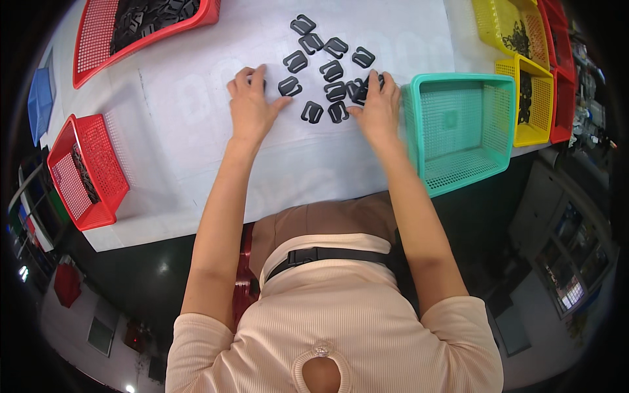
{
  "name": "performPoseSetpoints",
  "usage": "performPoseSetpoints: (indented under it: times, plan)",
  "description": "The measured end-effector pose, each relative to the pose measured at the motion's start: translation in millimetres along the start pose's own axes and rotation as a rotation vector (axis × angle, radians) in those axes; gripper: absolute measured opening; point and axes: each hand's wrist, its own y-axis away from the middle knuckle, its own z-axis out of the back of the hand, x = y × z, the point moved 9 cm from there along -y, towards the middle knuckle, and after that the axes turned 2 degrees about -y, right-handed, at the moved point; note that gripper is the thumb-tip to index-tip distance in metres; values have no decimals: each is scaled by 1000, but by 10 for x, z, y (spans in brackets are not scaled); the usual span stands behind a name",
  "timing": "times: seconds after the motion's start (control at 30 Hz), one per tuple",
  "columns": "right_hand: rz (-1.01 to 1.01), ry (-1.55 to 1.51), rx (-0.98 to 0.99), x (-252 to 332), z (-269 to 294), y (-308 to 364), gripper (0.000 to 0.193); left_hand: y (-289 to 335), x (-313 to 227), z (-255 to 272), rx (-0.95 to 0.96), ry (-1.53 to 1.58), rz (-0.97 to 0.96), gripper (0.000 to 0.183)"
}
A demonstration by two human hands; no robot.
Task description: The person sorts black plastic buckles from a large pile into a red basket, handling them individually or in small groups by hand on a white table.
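Note:
Black plastic buckles [332, 69] lie loosely scattered on the white table in front of me, several of them touching or overlapping. My left hand [254, 108] is at the left side of the scatter, fingers curled over a black buckle [264, 84] that is mostly hidden under them; its thumb points toward a loose buckle [289, 86]. On the right side, my right hand [381, 108] has its fingers bent around one or more buckles [358, 90], partly covered by the fingers. Its thumb is close to another buckle [337, 112] at the near end of the scatter.
A green basket [458, 78] stands right of my right hand. Yellow baskets [540, 105] with small dark parts and red baskets [562, 108] are farther right. At the left are a large red basket [92, 52] of black pieces and a smaller red basket [105, 154].

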Motion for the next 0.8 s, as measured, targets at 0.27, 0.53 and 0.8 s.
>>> performPoseSetpoints:
  times: [0.27, 0.53, 0.8]
  plan:
    - [82, -257, -5, 459, -257, -73, 63, 35, -499, -444, 92, 233, -62, 62]
    - [-11, -521, 97, 484, -394, -128, 37, -21, -233, -666, 157, 649, 123, 49]
    - [272, -754, 56, 1458, 51, -530, 26, -401, -167, 347, -71, 898, 89, 40]
